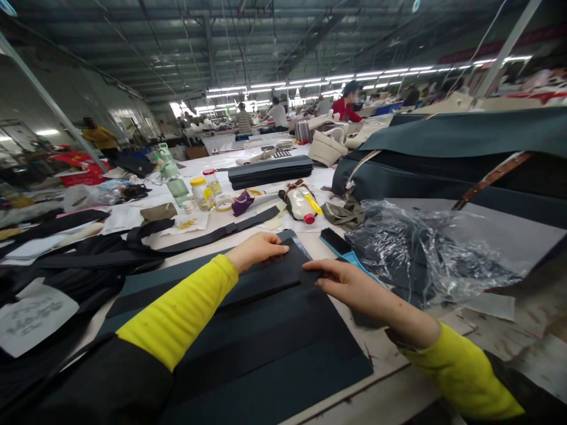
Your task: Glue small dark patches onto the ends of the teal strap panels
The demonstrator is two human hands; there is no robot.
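A large dark blue-grey fabric panel (283, 354) lies flat on the table before me, with a darker band (248, 277) running across it. At the panel's far right end, my left hand (259, 251) presses its closed fingers and thumb onto the dark material. Facing it, my right hand (354, 289) has its index finger and thumb at the band's right end, gripping the edge there. What lies beneath the fingertips is partly hidden. A blue-handled brush (339, 242) with black bristles rests just beyond my right hand.
Crumpled clear plastic (425, 254) and a big dark fabric stack (443, 153) stand on the right. Black straps (221, 231) lie to the left. Farther back are yellow-lidded jars (202, 193), a green bottle (175, 180), a white bottle (301, 203) and stacked dark pieces (270, 171). Several people work beyond.
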